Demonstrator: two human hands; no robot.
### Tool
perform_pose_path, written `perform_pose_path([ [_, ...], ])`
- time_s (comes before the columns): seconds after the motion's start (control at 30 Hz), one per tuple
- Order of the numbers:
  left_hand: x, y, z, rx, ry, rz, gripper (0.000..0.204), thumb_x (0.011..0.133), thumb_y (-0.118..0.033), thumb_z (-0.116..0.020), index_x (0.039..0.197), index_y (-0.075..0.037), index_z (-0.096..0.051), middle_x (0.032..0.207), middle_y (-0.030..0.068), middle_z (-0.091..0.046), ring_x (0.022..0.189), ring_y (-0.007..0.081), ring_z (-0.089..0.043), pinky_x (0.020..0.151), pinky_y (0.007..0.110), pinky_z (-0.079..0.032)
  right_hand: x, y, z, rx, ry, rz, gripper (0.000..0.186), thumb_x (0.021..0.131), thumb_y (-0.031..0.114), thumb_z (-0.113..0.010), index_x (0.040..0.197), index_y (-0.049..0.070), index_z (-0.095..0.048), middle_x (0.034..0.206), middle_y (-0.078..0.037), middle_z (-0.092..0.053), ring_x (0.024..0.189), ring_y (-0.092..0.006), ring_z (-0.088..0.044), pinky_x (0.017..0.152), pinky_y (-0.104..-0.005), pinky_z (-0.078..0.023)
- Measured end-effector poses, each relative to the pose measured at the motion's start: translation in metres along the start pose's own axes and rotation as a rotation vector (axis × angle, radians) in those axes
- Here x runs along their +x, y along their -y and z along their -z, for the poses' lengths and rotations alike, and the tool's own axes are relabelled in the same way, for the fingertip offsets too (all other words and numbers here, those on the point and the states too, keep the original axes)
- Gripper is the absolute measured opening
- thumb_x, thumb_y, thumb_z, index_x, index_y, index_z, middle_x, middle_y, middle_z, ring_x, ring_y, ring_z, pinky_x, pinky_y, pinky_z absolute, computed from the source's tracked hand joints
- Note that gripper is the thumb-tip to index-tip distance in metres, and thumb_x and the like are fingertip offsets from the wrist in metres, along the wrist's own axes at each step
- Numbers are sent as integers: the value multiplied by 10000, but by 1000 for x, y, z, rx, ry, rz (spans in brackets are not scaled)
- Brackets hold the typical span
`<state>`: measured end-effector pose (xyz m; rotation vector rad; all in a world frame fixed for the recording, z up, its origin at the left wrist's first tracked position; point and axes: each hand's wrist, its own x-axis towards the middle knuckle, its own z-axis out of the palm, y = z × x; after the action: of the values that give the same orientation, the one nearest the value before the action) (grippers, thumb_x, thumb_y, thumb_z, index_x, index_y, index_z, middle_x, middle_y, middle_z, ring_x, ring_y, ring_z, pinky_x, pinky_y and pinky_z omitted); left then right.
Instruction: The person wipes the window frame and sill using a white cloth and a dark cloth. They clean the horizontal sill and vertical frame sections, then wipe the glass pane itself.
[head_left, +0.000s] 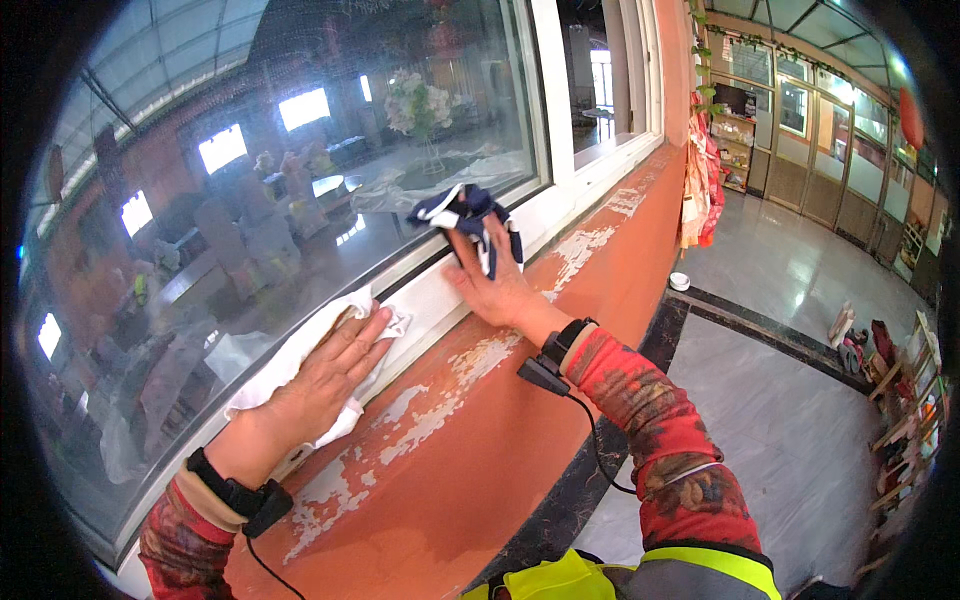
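Note:
My left hand (330, 372) presses a white cloth (300, 355) against the lower window frame, its fingers together and slightly bent over the fabric. Farther right and higher, my right hand (488, 280) has a bunched navy-and-white cloth (462, 210) in its fingers, at the bottom edge of the glass pane (280, 190). The white frame (580, 185) runs diagonally above an orange wall (500, 440) with flaking paint. Both wrists wear black devices with cables.
An open window section (600, 90) adjoins the pane. Hanging fabric (705, 185) and a small white bowl (679, 282) are by the wall's far end. A wooden rack (890, 390) with shoes stands at right on the tiled floor (760, 420), near glazed doors (810, 160).

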<state>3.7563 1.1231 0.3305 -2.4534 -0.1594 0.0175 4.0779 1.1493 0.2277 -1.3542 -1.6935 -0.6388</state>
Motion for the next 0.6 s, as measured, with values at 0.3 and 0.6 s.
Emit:
perform_pose_path([
  [0.3, 48, 7, -1, -134, 46, 4, 731, 802, 11, -539, 1507, 87, -361, 1655, 235, -161, 1471, 405, -287, 1266, 462, -209, 54, -166, -1, -15, -222, -447, 785, 1066, 449, -336, 1575, -69, -38, 1413, -436, -436, 1386, -558, -350, 1178, -602, -128],
  [0.6, 77, 4, -8, -327, 45, 137, 702, 840, 0, -478, 1534, 11, -370, 1682, 170, -169, 1474, 390, -315, 1235, 494, -238, 224, -218, 77, -75, -544, -121, 749, 1057, 467, -379, 1547, -65, -185, 1177, -409, -609, 1147, -589, -546, 1098, -666, -242],
])
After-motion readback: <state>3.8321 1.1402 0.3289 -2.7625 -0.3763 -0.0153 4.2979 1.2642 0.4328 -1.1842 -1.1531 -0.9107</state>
